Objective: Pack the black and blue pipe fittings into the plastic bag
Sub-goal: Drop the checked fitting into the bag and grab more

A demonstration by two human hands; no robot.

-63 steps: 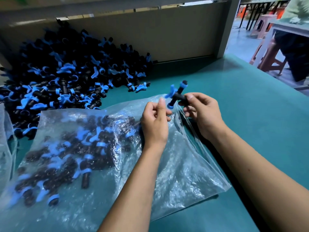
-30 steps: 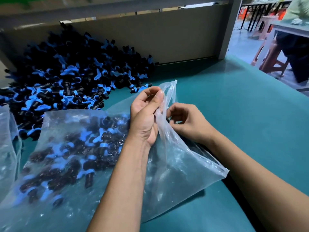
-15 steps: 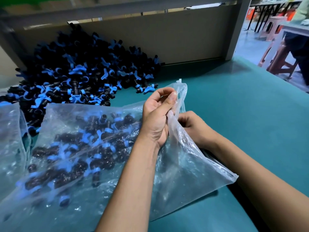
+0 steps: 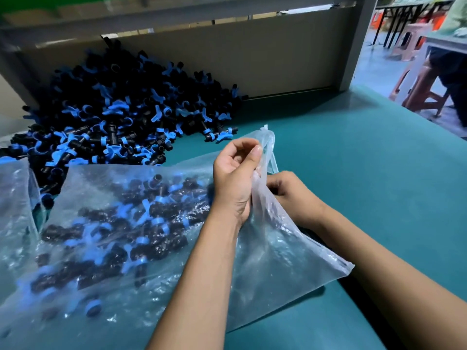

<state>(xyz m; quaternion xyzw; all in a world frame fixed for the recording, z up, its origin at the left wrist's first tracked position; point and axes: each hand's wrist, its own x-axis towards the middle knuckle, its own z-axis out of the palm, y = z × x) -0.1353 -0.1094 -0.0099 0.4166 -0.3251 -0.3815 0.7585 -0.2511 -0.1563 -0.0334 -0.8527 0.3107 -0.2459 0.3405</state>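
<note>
Evidently unlabelled plastic bag [image 4: 278, 261], fittings [image 4: 121, 114]

Two bare hands are in view, the left hand [image 4: 233, 178] and the right hand [image 4: 294, 195]. There are two clear plastic bags: one large plastic bag [image 4: 278, 261] holding several dozen black and blue pipe fittings [image 4: 151, 223], too jumbled to count exactly, and a second bag [image 4: 15, 210] at the left edge. One big loose pile of fittings [image 4: 121, 109], numbering well over a hundred, lies on the one green table [image 4: 366, 173], and two stools [image 4: 424, 87] stand beyond it.
</note>
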